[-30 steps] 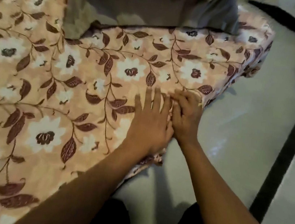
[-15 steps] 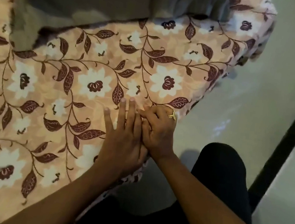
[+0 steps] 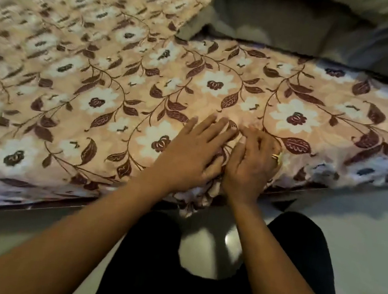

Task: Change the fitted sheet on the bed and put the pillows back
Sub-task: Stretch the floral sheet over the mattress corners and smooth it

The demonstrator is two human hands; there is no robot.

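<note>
Hands shifted along bed edge (image 3: 30,205). Left hand (image 3: 186,155) flat on sheet (image 3: 121,87), right hand (image 3: 250,164) pinching slack fold. Tucking continues; pillows (image 3: 292,28) pending.

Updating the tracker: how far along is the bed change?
Done: floral sheet is spread across the top. In hand: at the near edge the left hand presses it flat while the right hand grips bunched slack. Left: tucking that hanging edge, settling the grey pillow at the far side.
</note>
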